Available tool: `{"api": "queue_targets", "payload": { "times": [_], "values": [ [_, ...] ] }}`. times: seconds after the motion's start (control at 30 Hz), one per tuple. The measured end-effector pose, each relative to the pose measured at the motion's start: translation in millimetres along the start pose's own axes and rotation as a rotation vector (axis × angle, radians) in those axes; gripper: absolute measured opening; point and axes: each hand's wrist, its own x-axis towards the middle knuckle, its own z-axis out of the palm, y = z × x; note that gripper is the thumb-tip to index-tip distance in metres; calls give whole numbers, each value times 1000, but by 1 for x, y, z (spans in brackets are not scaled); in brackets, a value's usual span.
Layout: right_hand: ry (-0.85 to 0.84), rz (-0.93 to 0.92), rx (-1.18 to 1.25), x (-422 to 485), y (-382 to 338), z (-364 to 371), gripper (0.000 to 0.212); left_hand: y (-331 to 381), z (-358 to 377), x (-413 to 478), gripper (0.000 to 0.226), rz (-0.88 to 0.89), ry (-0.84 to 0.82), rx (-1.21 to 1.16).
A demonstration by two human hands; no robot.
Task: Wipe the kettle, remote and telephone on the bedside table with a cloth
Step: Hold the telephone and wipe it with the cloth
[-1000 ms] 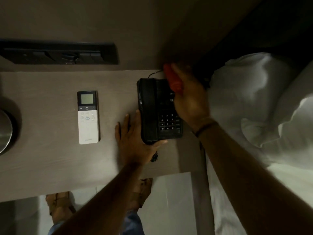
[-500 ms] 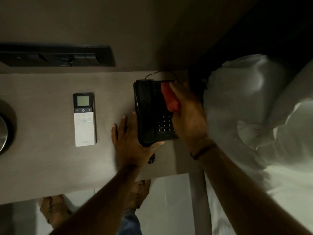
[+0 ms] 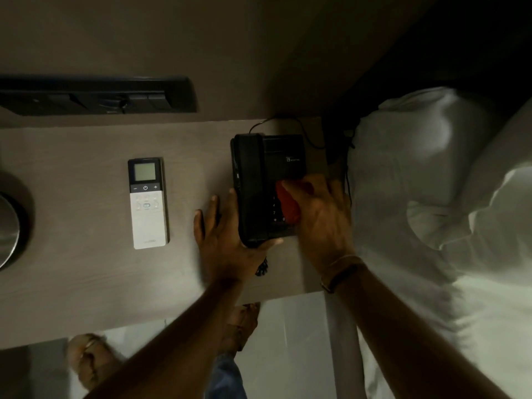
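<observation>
A black telephone (image 3: 259,174) sits on the brown bedside table (image 3: 80,277) near its right end. My left hand (image 3: 224,240) holds the phone's near left corner, thumb under its front edge. My right hand (image 3: 319,217) grips a red cloth (image 3: 286,204) and presses it on the keypad. A white remote (image 3: 147,203) with a small screen lies flat to the phone's left. The metal kettle (image 3: 8,228) shows only partly at the left edge.
A dark switch panel (image 3: 95,95) runs along the wall behind the table. White pillows and bedding (image 3: 437,182) fill the right side. The phone cord (image 3: 305,131) loops behind the phone. My sandalled feet (image 3: 89,361) stand on the pale floor below.
My right hand has dragged the red cloth from the phone's far edge down toward me, onto the keypad. My left hand stays on the phone's near corner.
</observation>
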Motion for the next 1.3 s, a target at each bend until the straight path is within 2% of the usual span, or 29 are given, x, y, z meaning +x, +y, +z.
{"api": "queue_targets", "payload": {
  "times": [0.1, 0.27, 0.43, 0.57, 0.73, 0.93, 1.07, 1.2, 1.3],
  "values": [
    [62, 133, 9, 0, 13, -6, 42, -2, 0, -1, 130, 7, 25, 5],
    [-52, -78, -10, -2, -19, 1, 49, -1, 1, -1, 129, 8, 37, 19],
    [-16, 120, -28, 5, 0, -15, 31, -2, 0, 1, 133, -10, 4, 58],
    [-98, -76, -99, 17, -28, -14, 28, -3, 0, 2, 133, -16, 4, 57],
    [-146, 90, -160, 38, 1, -39, 18, 3, -6, 1, 132, -29, -11, 40],
    [-258, -59, -136, 48, -25, -33, 21, 8, -12, 1, 132, -29, -28, 34],
    [-195, 99, -78, 46, -2, -44, 16, 7, -10, 1, 129, -15, 19, 42],
    [-215, -51, -38, 43, -33, -32, 24, 6, -9, 2, 133, -28, -31, 32],
    [-157, 39, 2, 49, -11, -38, 25, 7, -10, 1, 132, -36, -19, 35]
  ]
}}
